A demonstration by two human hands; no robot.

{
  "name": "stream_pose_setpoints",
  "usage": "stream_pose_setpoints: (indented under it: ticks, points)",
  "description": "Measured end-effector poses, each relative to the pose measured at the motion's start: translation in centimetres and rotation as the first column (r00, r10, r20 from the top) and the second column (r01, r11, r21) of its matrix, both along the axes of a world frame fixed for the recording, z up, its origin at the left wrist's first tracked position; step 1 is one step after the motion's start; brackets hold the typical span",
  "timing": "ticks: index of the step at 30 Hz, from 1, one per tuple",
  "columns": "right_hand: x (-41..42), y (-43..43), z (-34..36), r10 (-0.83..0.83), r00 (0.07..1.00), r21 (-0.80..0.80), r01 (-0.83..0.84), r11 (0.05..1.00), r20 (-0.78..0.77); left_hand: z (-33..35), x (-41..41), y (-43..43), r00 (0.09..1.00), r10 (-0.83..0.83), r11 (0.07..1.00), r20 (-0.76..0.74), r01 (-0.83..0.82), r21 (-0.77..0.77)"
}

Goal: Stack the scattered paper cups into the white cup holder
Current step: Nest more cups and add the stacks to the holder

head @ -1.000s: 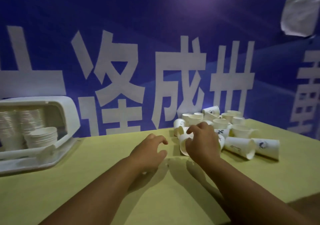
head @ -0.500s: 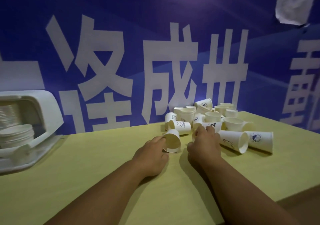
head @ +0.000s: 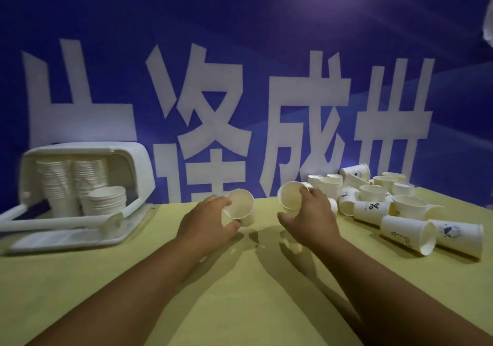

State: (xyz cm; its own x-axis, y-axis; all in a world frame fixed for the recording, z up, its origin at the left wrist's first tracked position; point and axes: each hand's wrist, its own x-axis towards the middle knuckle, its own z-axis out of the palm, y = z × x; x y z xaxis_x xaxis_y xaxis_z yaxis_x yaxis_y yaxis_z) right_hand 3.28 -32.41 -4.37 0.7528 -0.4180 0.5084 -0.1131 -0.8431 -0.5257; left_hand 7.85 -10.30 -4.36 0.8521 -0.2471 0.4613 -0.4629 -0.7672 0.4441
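My left hand [head: 206, 221] grips a white paper cup [head: 241, 207] lifted just above the table, its mouth turned toward me. My right hand [head: 310, 216] holds a second paper cup [head: 289, 199], also tilted with its mouth facing me. A heap of scattered paper cups [head: 373, 201] lies at the right by the wall, some on their sides, some upright. The white cup holder [head: 80, 201] stands at the left with its lid up and three stacks of cups [head: 106, 200] inside.
The yellow-green table [head: 240, 292] runs under both arms. A blue banner with large white characters [head: 213, 105] forms the wall right behind the table. Two printed cups [head: 408, 235] lie on their sides nearest the right edge.
Both hands have lifted off the table, each with a cup, and drawn left away from the heap. The view swung left, bringing the whole cup holder into sight.
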Motion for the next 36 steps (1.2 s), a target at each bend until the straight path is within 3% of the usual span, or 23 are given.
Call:
stream_pose_setpoints:
  ticks: [7, 11, 15, 24, 29, 36]
  points:
    - [4.2, 7.9, 1.5, 0.207, 0.962, 0.153, -0.235, 0.96, 0.176, 1.3, 2.7, 7.8, 0.973, 0.067, 0.996, 0.219, -0.052, -0.073]
    - [6.8, 12.6, 2.5, 0.288, 0.918, 0.279, -0.362, 0.889, 0.273, 2.0, 4.4, 12.3, 0.927, 0.14, 0.989, 0.347, -0.115, -0.092]
    - [9.4, 16.8, 2.8, 0.351, 0.874, 0.308, -0.455, 0.836, 0.336, 1.7, 6.1, 16.1, 0.851, 0.204, 0.973, 0.483, -0.125, -0.192]
    - [14.6, 24.5, 4.9, 0.38, 0.799, 0.426, -0.58, 0.695, 0.466, 1.2, 8.4, 21.5, 0.781, 0.396, 0.896, 0.483, -0.214, -0.388]
    - [15.9, 27.2, 4.6, 0.385, 0.78, 0.48, -0.614, 0.627, 0.494, 0.8, 8.8, 23.3, 0.787, 0.443, 0.892, 0.43, -0.337, -0.303]
    - [16.1, 27.7, 4.1, 0.459, 0.747, 0.415, -0.655, 0.631, 0.48, 1.1, 8.7, 23.4, 0.802, 0.474, 0.864, 0.363, -0.504, -0.015]
